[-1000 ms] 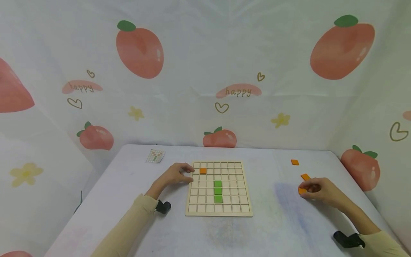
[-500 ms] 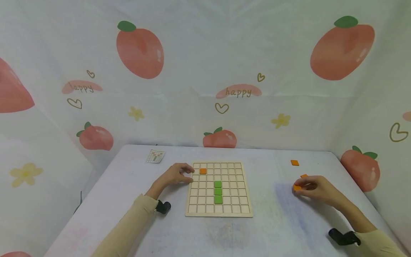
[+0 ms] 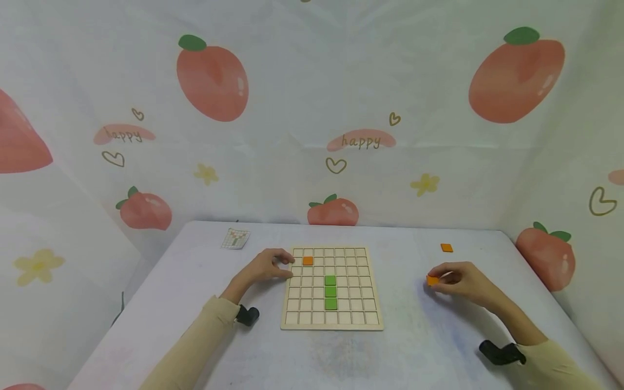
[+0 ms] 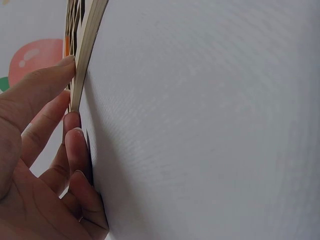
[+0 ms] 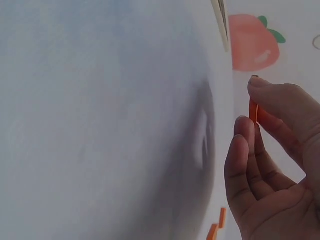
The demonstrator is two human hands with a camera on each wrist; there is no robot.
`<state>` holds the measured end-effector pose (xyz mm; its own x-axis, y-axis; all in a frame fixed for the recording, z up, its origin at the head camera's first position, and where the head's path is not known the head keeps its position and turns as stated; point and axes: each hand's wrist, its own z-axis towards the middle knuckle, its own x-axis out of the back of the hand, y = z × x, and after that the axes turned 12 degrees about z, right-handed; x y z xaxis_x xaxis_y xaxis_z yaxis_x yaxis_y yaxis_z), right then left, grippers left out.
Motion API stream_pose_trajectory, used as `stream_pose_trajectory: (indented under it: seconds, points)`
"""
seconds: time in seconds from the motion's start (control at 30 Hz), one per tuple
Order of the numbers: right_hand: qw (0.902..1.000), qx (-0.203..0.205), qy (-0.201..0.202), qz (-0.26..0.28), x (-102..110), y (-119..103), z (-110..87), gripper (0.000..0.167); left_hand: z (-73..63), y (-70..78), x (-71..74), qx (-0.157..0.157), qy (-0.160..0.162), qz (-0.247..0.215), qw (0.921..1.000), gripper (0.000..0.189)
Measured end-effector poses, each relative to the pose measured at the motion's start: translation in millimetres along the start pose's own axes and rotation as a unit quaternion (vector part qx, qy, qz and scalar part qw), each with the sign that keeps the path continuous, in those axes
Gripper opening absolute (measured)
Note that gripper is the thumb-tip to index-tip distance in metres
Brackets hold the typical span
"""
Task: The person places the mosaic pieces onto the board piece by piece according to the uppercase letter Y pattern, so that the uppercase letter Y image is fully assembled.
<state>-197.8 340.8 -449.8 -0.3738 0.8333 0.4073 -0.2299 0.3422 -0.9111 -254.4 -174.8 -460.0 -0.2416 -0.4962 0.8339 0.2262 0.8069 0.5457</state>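
A square wooden grid board (image 3: 331,327) lies on the table with one orange tile (image 3: 307,261) and three green tiles (image 3: 331,292) in its cells. The thumb and fingertips of my left hand (image 3: 263,265) rest at the board's left edge; the left wrist view shows the thumb on the rim of the board (image 4: 86,55). To the right of the board, my right hand (image 3: 463,279) pinches an orange tile (image 3: 431,280) between thumb and fingers, above the table. The right wrist view shows this held tile (image 5: 254,107) edge-on, partly covered by the thumb.
Another loose orange tile (image 3: 446,247) lies at the back right of the table. Two orange tiles (image 5: 222,218) show at the bottom of the right wrist view. A small printed grid card (image 3: 236,239) lies at the back left. Behind the table hangs a fruit-patterned cloth (image 3: 287,179).
My right hand has moved left toward the board, carrying the orange tile away from the other loose tiles. The left hand has stayed at the board's edge.
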Motion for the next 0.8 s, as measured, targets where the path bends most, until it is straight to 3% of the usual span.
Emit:
stream_pose_trajectory:
  seconds: [0.37, 0.8]
  points:
    - [0.9986, 0.039, 0.001, 0.035, -23, -9, 20.3, 0.027, -0.9, -0.2, 1.7, -0.007, 0.000, -0.003, 1.0000, 0.033]
    - [0.9981, 0.037, -0.015, 0.048, -54, -12, 54.1, 0.025, -0.2, 1.6, 0.7, -0.001, 0.000, 0.002, 1.0000, 0.033]
